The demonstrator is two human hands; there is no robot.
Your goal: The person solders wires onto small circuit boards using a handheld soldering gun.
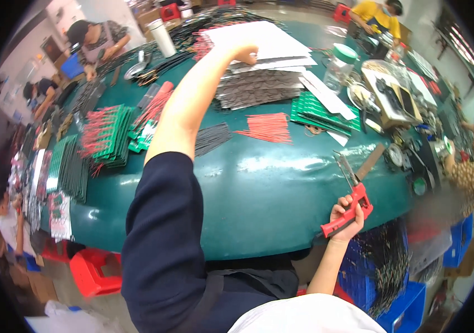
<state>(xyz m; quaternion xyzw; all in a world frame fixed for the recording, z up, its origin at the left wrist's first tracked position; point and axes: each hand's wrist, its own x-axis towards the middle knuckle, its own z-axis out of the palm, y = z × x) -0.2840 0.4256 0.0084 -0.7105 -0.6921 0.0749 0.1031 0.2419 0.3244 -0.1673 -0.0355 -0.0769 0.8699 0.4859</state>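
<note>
My left arm stretches far across the green table (253,222) to a tall stack of layered sheets (259,89). There my left hand (243,54) is closed at the near edge of the white top sheet (273,39). Low at the right, my right hand (349,217) grips a red soldering gun (361,202), its metal tip pointing up and away. Between the hands lie a bundle of red wires (268,127) and a bundle of black wires (212,138). Green circuit boards (320,114) sit right of the stack under a white strip (328,95).
Green boards with red wires (106,136) and stacked green boards (67,166) stand at left. A lidded jar (339,69), a cardboard box (395,102) and a white bottle (162,39) surround the stack. Co-workers sit around. A red stool (95,272) and blue crates (406,311) are below.
</note>
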